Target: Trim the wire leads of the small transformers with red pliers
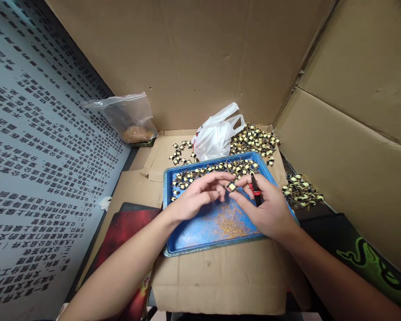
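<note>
Over a blue tray (190,243), my right hand (269,203) pinches a small yellow-and-black coil part (232,187) with thin copper wire ends between thumb and fingertips. A black tool with a red band (255,191) is also tucked in that hand, its tip pointing up and away. My left hand (200,194) is just left of the part, fingers curled and thumb apart, close to the wires. Whether its fingertips touch a wire is too small to tell. Many similar parts lie along the tray's far side, and short copper wire clippings (232,223) lie in its near half.
Behind the tray are a white plastic bag (214,136) and a pile of coil parts (257,140). More parts (300,191) lie at right. A clear bag with copper bits (137,133) stands back left. Cardboard walls (200,58) rise behind and right.
</note>
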Motion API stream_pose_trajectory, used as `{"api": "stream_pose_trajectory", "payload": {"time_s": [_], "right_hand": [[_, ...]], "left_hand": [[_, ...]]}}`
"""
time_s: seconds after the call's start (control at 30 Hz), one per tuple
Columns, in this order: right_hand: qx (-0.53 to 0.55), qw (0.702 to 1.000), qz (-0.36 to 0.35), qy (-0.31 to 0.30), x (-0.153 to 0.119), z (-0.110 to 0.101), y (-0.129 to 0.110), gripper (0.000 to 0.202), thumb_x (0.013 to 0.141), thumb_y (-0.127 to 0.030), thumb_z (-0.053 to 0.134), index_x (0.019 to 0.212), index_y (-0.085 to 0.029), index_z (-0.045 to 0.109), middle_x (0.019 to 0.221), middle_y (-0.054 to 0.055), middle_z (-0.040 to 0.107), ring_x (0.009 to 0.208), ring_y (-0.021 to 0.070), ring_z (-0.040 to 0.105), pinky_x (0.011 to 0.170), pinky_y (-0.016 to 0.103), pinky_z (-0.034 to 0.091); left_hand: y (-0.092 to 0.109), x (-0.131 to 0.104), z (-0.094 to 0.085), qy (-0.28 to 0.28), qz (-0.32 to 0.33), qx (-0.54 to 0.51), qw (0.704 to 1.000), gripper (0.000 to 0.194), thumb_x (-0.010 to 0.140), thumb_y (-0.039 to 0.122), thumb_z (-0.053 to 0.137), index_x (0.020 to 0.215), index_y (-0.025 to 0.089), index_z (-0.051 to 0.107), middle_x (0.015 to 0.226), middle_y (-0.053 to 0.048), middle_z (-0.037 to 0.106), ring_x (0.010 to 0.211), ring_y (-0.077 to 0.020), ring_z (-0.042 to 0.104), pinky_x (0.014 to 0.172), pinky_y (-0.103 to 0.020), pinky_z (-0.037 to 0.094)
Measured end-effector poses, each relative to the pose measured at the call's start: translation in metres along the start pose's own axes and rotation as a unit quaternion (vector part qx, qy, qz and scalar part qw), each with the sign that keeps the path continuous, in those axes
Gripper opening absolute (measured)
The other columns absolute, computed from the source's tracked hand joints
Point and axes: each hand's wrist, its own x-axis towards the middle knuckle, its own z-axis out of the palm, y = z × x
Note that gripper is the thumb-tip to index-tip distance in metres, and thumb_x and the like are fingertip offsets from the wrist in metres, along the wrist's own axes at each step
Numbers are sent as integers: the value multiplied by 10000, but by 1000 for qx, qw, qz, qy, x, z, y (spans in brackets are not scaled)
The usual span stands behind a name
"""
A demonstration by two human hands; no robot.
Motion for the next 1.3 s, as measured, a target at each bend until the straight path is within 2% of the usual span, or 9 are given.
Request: {"api": "stream_pose_trajectory", "payload": {"time_s": [0.1,0.4,0.5,0.67,0.8,1.03,1.17,1.3], "right_hand": [[0,1000,-8,7,0,1,0,145,947,-301,736,1027,-233,635,764,-49,556,651,127,512,662,295,425],[9,1000,11,15,-2,7,-4,197,926,-312,763,917,-236,582,716,-69,511,605,110,473,610,278,397],[3,1000,14,22,-1,7,-6,195,918,-299,762,890,-234,581,701,-69,496,608,113,467,606,278,399],[-12,1000,14,6,0,7,-9,156,913,-289,756,893,-227,614,752,-46,558,640,120,499,649,292,432],[-15,1000,12,3,0,6,-10,106,937,-279,715,919,-222,628,771,-34,584,640,122,505,645,297,425],[-2,1000,18,16,0,6,-10,119,937,-270,719,903,-222,616,744,-45,571,620,114,493,630,285,415],[2,1000,19,12,0,6,-9,114,945,-272,719,909,-223,622,745,-44,576,621,115,496,630,283,417],[-14,1000,-9,5,1,5,-8,58,965,-256,695,955,-222,649,754,-35,578,650,128,509,651,292,417]], "left_hand": [[4,-1,2,2,9,1,1000,433,946,312,722,1367,223,671,945,-49,661,862,-175,594,787,-299,452],[5,3,10,27,12,-31,999,267,965,292,750,1214,197,750,1001,-50,669,838,-126,580,768,-247,471],[5,4,12,31,-8,-44,999,265,976,322,740,1201,183,744,984,-46,677,794,-112,581,725,-236,472],[1,5,11,52,-40,-47,997,292,974,403,739,1137,160,738,866,-21,663,693,-89,562,663,-222,460],[1,6,9,53,-56,-52,996,364,970,446,739,1181,150,738,792,-23,679,689,-100,598,637,-217,444],[6,5,11,43,-73,-56,995,394,951,407,768,1246,145,763,859,-58,735,744,-115,635,676,-235,465],[5,6,10,56,-65,-57,995,368,942,379,783,1232,153,776,858,-49,732,729,-102,620,690,-236,471],[3,6,9,78,-59,-43,994,366,930,392,795,1210,157,783,854,-43,726,706,-95,601,681,-235,469]]}}
